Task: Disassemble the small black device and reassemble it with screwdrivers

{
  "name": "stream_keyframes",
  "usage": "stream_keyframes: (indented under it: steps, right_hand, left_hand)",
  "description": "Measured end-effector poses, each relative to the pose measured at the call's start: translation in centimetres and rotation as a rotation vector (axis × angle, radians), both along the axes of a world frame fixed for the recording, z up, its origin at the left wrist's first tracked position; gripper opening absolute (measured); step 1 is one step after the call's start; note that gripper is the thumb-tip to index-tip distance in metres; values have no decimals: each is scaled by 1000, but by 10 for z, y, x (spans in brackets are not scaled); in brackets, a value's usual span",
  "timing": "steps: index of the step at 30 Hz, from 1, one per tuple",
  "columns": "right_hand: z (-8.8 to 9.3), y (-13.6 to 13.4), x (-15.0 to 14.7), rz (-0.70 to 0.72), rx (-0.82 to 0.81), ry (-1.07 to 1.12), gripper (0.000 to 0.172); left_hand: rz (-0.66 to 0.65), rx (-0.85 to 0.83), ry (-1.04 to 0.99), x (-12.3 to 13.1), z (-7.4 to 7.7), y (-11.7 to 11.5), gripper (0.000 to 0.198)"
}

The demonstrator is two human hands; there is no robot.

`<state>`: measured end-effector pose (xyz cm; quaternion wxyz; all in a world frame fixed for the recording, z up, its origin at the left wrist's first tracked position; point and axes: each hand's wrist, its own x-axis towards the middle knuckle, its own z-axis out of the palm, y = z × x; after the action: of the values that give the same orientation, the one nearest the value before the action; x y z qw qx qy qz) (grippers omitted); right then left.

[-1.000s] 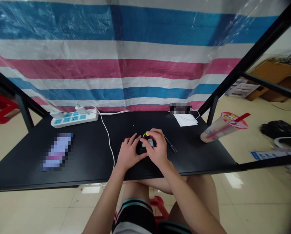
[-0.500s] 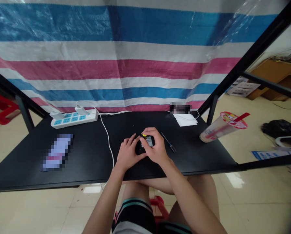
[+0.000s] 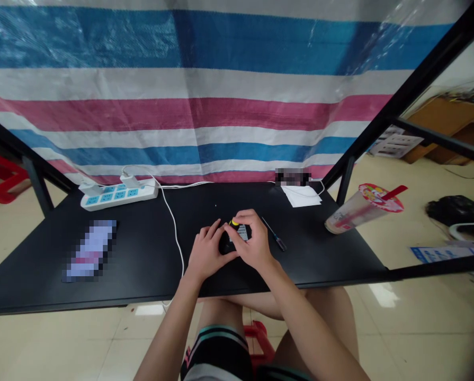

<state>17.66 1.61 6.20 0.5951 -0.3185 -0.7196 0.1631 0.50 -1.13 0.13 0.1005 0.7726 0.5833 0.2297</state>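
Two bare hands worked close together near the middle of a black table [image 3: 153, 254], just in from its near edge. The left hand [image 3: 208, 250] and the right hand [image 3: 253, 238] cupped a small black device [image 3: 225, 245], most of its body hidden between them. The fingers of both hands were curled and clamped on it from either side. A white label [image 3: 242, 232] showed on its upper face, and a small yellow piece [image 3: 233, 223] sat at its far end, touching the right hand's fingers. Exactly what the device was could not be told. It looked whole, with no part of it held separately in either hand, though what the fingers covered could not be judged. A slim screwdriver [image 3: 275, 236] lay on the table just right of the right hand, out of both hands' grip. Farther off were a white power strip [image 3: 119, 194] and a white sheet of paper [image 3: 301, 196], both near the table's far edge.
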Motion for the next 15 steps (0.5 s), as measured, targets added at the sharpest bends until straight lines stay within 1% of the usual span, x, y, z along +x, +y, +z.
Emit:
stream_keyframes:
  steps: [3,8,10,13,15]
  right_hand:
    - [0,-2,4,42,-21,7,22]
    - [1,-5,7,133,-133,3,25]
    - [4,-4,5,122,-101,-11,25]
    - [7,-2,1,39,37,12,22]
    - [7,-1,-2,34,87,49,18]
  left_hand:
    - [4,-5,0,1,2,0,85]
    - [13,3,6,2,3,-1,82]
    - [9,9,6,2,2,-1,82]
    - [7,10,-3,1,1,-1,81]
    - [9,9,-9,1,1,-1,81]
